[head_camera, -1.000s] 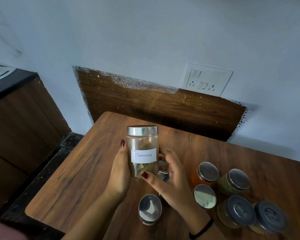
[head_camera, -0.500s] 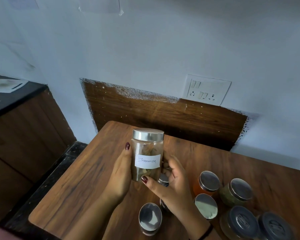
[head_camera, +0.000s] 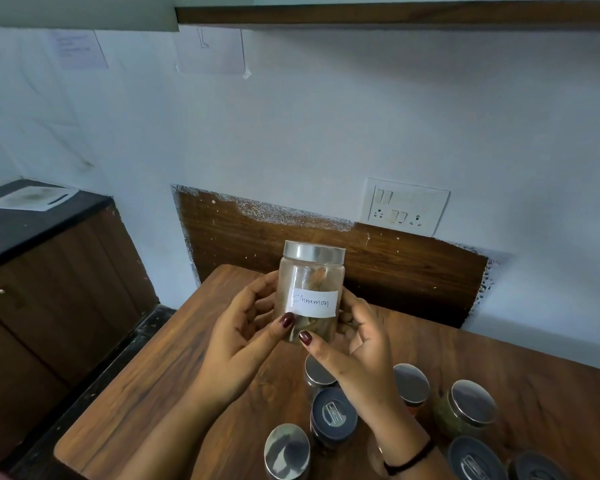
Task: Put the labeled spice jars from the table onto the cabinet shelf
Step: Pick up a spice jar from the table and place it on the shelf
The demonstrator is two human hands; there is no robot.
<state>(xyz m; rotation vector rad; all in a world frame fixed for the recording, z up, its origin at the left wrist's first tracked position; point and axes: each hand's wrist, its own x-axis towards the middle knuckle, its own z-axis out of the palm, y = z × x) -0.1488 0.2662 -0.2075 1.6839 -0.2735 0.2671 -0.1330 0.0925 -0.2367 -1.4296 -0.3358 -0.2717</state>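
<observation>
Though blurry, jar (head_camera: 310,271) (label (head_camera: 311,302) probably "Cinnamon")

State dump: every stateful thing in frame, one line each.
Cinnamon jar: lidded, upright, held above table by both hands.
Left hand: grips jar's left side.
Right hand: grips jar's right side.
Other jars: lidded, upright, standing on table.

1. Cinnamon jar (head_camera: 310,292): clear, silver lid, white label, brown contents.
2. Table (head_camera: 160,375) under it: brown woodgrain.
3. Wall (head_camera: 326,133) behind it: bluish-white; panel (head_camera: 413,271) dark brown, white-speckled edge.
4. Left hand (head_camera: 243,341), right hand (head_camera: 357,355) on it: dark red nails.
5. Spice jars (head_camera: 333,415) below it: silver, dark lids.
</observation>
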